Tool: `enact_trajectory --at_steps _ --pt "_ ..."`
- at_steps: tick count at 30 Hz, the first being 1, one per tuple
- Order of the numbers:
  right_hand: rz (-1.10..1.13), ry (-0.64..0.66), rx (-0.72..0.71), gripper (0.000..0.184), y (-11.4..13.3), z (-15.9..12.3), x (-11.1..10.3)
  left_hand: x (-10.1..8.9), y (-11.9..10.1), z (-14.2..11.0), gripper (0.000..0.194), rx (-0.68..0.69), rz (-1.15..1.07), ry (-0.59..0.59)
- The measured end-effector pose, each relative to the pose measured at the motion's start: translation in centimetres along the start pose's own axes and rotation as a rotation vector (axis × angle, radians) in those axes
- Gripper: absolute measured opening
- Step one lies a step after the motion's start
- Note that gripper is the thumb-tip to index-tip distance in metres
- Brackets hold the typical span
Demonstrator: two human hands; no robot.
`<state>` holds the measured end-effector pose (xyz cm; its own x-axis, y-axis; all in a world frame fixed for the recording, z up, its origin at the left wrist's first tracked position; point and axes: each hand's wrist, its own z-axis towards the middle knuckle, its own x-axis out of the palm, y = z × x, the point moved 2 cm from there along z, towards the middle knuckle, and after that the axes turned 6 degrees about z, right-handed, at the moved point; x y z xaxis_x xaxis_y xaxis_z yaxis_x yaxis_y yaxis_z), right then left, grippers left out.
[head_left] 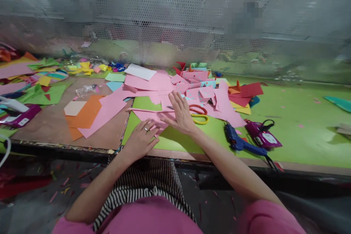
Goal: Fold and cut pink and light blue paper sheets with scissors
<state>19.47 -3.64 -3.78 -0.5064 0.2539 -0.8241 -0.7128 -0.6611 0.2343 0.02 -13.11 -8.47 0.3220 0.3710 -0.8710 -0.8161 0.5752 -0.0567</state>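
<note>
My left hand (141, 139) lies palm down with its fingers stretched over the near edge of a pink paper piece (153, 120). A ring shows on one finger. My right hand (181, 115) rests flatter and farther forward, fingers extended and thumb apart, over the right part of that paper. Along the paper's far edge runs a thin pink strip or pencil (145, 110); I cannot tell which. Scissors (199, 114) with a red and a yellow handle loop lie just right of my right hand, their blades partly covered by it. Neither hand grips anything.
Pink sheets (150, 82) and folded scraps spread behind my hands. Orange paper (89, 111) lies left. A blue glue gun (242, 142) and a purple device (263, 135) sit right, near the table edge. A perforated metal panel (175, 18) stands behind.
</note>
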Motion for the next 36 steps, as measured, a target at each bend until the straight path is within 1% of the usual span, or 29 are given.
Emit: enact_trajectory --at_steps 2,3,4,6,8,9,11,12,13,14,16,17,18,19,20,21,22,23,24,27,28,30,31,32,34,35,36 --pt "0.047 -0.013 -0.027 0.047 -0.1 -0.2 -0.9 -0.2 -0.1 0.1 0.034 0.018 -0.011 -0.011" --pt "0.077 -0.029 0.001 0.034 -0.6 -0.2 -1.4 -0.3 -0.1 0.1 0.033 0.022 -0.015 -0.011" --pt "0.107 -0.048 0.055 0.028 -1.2 -0.1 -2.0 -0.4 -0.1 0.1 0.033 0.026 -0.02 -0.009" --pt "0.142 -0.05 0.204 0.027 -2.6 0.3 -2.8 -0.4 0.0 0.0 0.034 0.032 -0.029 -0.006" --pt "0.139 0.013 0.342 0.028 -3.9 0.4 -3.4 -0.3 0.2 -0.1 0.034 0.042 -0.029 -0.011" --pt "0.129 0.068 0.394 0.034 -4.3 0.3 -3.7 -0.3 0.2 -0.2 0.035 0.05 -0.027 -0.014" --pt "0.112 0.149 0.474 0.046 -4.3 -0.4 -4.4 -0.1 0.4 -0.4 0.036 0.065 -0.023 -0.016" --pt "0.111 0.143 0.493 0.048 -3.9 -0.9 -5.1 0.1 0.4 -0.4 0.037 0.071 -0.021 -0.016" --pt "0.115 0.097 0.491 0.048 -3.2 -1.4 -6.0 0.2 0.4 -0.5 0.038 0.075 -0.019 -0.016" --pt "0.119 0.012 0.462 0.046 -2.4 -1.9 -7.0 0.3 0.5 -0.6 0.038 0.078 -0.017 -0.021" --pt "0.106 -0.298 0.347 0.046 -0.3 -2.6 -9.4 0.6 0.5 -0.8 0.04 0.078 -0.015 -0.029" --pt "0.064 -0.433 0.287 0.044 0.6 -2.8 -10.5 0.7 0.6 -0.8 0.04 0.077 -0.016 -0.03" --pt "0.014 -0.533 0.257 0.042 1.3 -2.8 -11.3 0.8 0.6 -0.9 0.04 0.077 -0.019 -0.029" --pt "-0.026 -0.565 0.253 0.042 1.7 -2.6 -11.8 1.0 0.6 -0.9 0.04 0.078 -0.023 -0.025" --pt "-0.054 -0.513 0.273 0.041 1.7 -2.2 -11.9 1.0 0.6 -1.0 0.04 0.081 -0.026 -0.021" --pt "-0.07 -0.386 0.309 0.039 1.3 -1.7 -11.7 1.1 0.6 -1.0 0.039 0.084 -0.028 -0.02" --pt "-0.068 -0.205 0.346 0.034 0.8 -1.2 -11.2 1.2 0.7 -1.0 0.038 0.088 -0.029 -0.024" --pt "-0.07 -0.067 0.39 0.032 0.1 -0.9 -10.7 1.2 0.7 -0.9 0.037 0.094 -0.029 -0.027" --pt "-0.072 -0.047 0.412 0.031 -0.5 -0.8 -10.4 1.2 0.7 -0.9 0.037 0.101 -0.028 -0.033" --pt "-0.13 -0.176 0.446 0.034 -1.6 -0.9 -10.1 1.3 0.7 -0.9 0.036 0.121 -0.026 -0.052" --pt "-0.169 -0.154 0.476 0.033 -1.7 -1.1 -9.9 1.3 0.8 -0.9 0.036 0.121 -0.026 -0.055" --pt "-0.245 -0.012 0.561 0.031 -1.6 -1.7 -9.6 1.3 0.7 -0.9 0.036 0.115 -0.027 -0.06" --pt "-0.263 0.034 0.585 0.03 -1.3 -2.0 -9.4 1.3 0.7 -0.9 0.036 0.115 -0.027 -0.06" --pt "-0.265 0.027 0.584 0.031 -1.0 -2.4 -9.3 1.4 0.7 -1.0 0.035 0.118 -0.026 -0.06" --pt "-0.233 -0.087 0.533 0.036 -0.4 -3.2 -9.1 1.5 0.7 -1.0 0.034 0.127 -0.021 -0.063" --pt "-0.202 -0.121 0.501 0.039 -0.2 -3.6 -8.9 1.6 0.7 -1.1 0.034 0.13 -0.018 -0.061" --pt "-0.168 -0.125 0.476 0.039 -0.1 -4.0 -8.5 1.6 0.8 -1.1 0.034 0.131 -0.015 -0.059"
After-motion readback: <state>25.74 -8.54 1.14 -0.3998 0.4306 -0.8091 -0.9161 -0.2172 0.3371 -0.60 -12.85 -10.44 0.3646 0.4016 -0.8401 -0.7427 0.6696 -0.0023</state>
